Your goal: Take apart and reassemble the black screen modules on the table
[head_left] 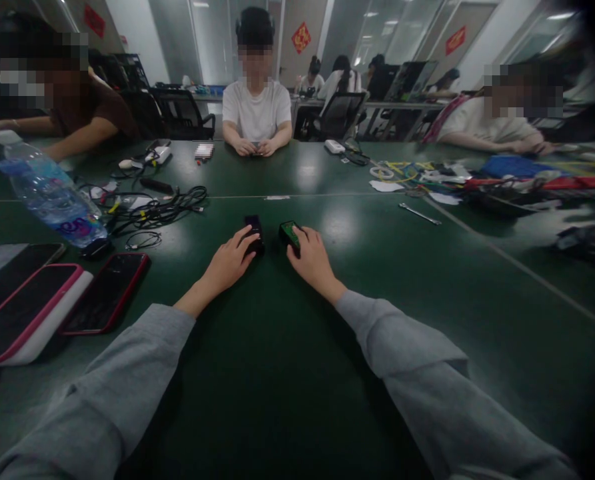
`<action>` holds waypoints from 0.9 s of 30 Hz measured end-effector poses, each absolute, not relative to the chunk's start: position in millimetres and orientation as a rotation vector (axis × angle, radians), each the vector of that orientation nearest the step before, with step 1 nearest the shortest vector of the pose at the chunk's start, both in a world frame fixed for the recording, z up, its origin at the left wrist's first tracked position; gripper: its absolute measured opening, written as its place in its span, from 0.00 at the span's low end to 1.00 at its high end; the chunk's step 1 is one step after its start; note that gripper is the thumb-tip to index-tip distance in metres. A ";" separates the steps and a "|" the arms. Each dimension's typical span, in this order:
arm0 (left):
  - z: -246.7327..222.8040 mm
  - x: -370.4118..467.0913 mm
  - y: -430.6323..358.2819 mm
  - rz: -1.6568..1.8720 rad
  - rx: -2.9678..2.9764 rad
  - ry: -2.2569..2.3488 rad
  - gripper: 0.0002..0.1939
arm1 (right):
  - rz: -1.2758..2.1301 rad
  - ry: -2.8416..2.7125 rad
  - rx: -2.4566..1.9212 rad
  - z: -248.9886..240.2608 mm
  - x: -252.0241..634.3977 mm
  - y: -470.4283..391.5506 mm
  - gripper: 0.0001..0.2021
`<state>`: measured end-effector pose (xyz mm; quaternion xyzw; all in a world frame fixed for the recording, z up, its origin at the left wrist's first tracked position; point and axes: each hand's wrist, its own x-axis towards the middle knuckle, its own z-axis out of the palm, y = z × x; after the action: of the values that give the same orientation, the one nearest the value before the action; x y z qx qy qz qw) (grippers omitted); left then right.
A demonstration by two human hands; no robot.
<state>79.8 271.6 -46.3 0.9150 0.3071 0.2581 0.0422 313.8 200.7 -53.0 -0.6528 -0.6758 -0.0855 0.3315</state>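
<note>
Through the head camera I see my left hand [230,261] and my right hand [312,259] reaching forward over the green table [287,373], well apart from touching, with a narrow strip of tabletop between them. The slim dark device [253,230] lies under my left fingertips, its far end showing just beyond them. The black-edged green device [288,233] sits at my right hand's inner side, thumb and fingers laid over its near right part. Both hands touch their devices, but I cannot tell whether either one is clamped or merely resting. The two devices lie side by side, apart, in the space between my palms. Left of my left hand are a red-edged phone [108,292] and, farther out, a tilted water bottle [57,193]; black cables [172,207] lie beyond it. A wrench [420,213] lies beyond my right hand, to its right.
</note>
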 end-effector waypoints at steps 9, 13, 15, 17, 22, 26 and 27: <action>-44.0 79.8 268.5 0.780 2.794 0.986 0.25 | -0.052 -1.744 -1.617 -50.6 318.2 194.7 0.24; -44.4 80.4 269.4 0.759 2.797 0.993 0.25 | -0.031 -1.736 -1.625 -50.5 316.9 195.0 0.23; -44.9 80.5 270.0 0.762 2.800 0.992 0.25 | -0.031 -1.725 -1.643 -50.5 316.3 195.4 0.22; -45.0 80.4 270.0 0.771 2.801 0.987 0.25 | -0.034 -1.709 -1.655 -51.0 316.5 196.1 0.22; -42.6 79.6 267.4 0.758 2.794 1.008 0.24 | -0.017 -1.611 -1.679 -54.0 322.0 198.1 0.24; -41.9 79.0 266.7 0.738 2.802 1.028 0.25 | 0.025 -1.496 -1.680 -56.5 327.2 199.8 0.26; -42.2 79.0 267.0 0.734 2.804 1.031 0.25 | 0.036 -1.479 -1.677 -57.1 328.0 200.3 0.27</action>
<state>79.0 267.0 -42.2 0.9110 0.3349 0.2384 0.0327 328.0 200.3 -57.1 -0.6742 -0.5949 0.0143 0.4374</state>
